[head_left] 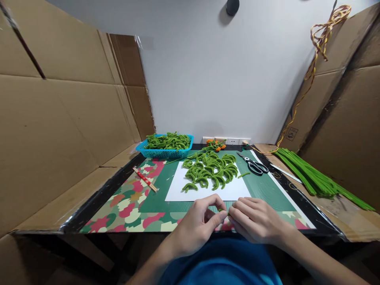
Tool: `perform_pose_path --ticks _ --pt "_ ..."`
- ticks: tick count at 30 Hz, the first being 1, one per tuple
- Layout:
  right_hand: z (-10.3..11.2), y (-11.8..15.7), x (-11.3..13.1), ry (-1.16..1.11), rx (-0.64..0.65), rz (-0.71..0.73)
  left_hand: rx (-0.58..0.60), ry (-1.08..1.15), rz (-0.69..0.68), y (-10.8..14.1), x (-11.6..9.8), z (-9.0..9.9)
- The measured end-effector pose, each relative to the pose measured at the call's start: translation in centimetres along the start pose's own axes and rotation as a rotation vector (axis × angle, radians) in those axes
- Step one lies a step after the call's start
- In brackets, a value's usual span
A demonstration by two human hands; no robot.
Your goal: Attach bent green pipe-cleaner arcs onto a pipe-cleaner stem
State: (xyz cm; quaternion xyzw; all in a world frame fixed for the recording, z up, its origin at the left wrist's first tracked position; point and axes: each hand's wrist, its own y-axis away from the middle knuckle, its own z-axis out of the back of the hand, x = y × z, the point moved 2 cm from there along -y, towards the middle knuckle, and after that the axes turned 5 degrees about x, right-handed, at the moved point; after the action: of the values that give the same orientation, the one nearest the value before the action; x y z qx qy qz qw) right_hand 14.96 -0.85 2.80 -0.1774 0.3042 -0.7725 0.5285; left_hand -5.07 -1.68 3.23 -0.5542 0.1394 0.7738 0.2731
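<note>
Close to the table's front edge, my left hand (200,222) pinches a short green pipe cleaner (220,210) between thumb and forefinger. My right hand (258,220) meets it there, its fingers closed on the other end; most of the piece is hidden by the fingers. Just beyond my hands, a sheet of white paper (175,186) carries a spread of curved green pipe cleaner bunches (212,168). One loose short green piece (244,174) lies off to their right.
A blue basket (163,153) heaped with green pieces stands at the back left. Red-wrapped chopsticks (145,179) lie on the left. Black-handled scissors (255,165) and long green pipe cleaners (314,176) are on the right. Orange-and-green flowers (218,146) lie behind. Cardboard walls (68,118) flank the table.
</note>
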Motion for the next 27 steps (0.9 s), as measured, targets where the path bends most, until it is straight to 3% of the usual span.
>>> perform_pose_path --ticks 1,3,7,9,10,12,15,17,19,23,27 --pt "-0.1 0.0 0.0 -0.033 -0.002 -0.024 -0.002 -0.004 0.000 0.0 0.1 -0.1" --pt "-0.4 0.0 -0.1 -0.339 0.020 -0.246 -0.075 -0.094 -0.072 0.0 0.4 -0.2" --pt "-1.8 0.0 0.4 -1.396 0.070 -0.831 -0.283 -0.596 -0.546 0.1 0.3 -0.8" --pt "-1.9 -0.2 0.7 -1.674 0.063 -0.977 -0.318 -0.801 -0.719 0.1 0.2 -0.9" --pt "-1.9 -0.3 0.7 -1.699 0.067 -0.997 -0.324 -0.835 -0.743 -0.1 0.2 -0.9" --pt "-1.4 -0.6 0.3 -1.532 0.093 -0.925 -0.344 -0.759 -0.694 -0.4 0.2 -0.6" --pt "-0.7 -0.9 -0.6 -0.837 0.043 -0.631 -0.347 -0.458 -0.426 -0.7 0.5 -0.4" --pt "-0.7 -0.9 -0.9 -0.322 -0.033 -0.364 -0.281 -0.212 -0.213 -0.9 0.9 -0.4" --pt "-1.0 -0.8 -1.1 0.014 -0.072 -0.140 -0.160 0.033 -0.057 -0.9 1.2 -0.4" --pt "-1.3 -0.8 -1.7 0.207 -0.089 0.029 -0.017 0.275 0.030 -0.9 1.1 0.2" --pt "-0.8 -0.8 -1.6 0.085 -0.055 0.040 0.038 0.279 0.042 -0.8 0.8 0.5"
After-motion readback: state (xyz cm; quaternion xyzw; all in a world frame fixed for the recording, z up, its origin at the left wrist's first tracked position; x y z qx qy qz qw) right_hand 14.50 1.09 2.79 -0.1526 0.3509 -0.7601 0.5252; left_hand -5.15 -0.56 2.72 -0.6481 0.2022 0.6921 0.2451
